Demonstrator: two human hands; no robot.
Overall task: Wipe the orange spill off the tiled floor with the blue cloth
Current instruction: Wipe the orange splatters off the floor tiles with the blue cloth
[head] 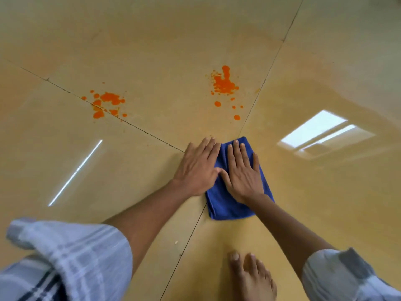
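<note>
A folded blue cloth (225, 203) lies flat on the tan tiled floor, just in front of me. My right hand (243, 172) presses down on top of it with fingers spread. My left hand (198, 168) lies flat beside it, its thumb side over the cloth's left edge and its fingers on the tile. Two patches of orange spill sit farther out: one orange spill at the left (106, 103) across a grout line, the other orange spill at the right (224, 83) with loose drops trailing toward the cloth. Neither patch touches the cloth.
Dark grout lines (141, 130) cross the floor and meet near the cloth. My bare foot (252, 279) rests on the tile at the bottom, behind the cloth. Bright window reflections (319, 131) gleam on the glossy tiles to the right.
</note>
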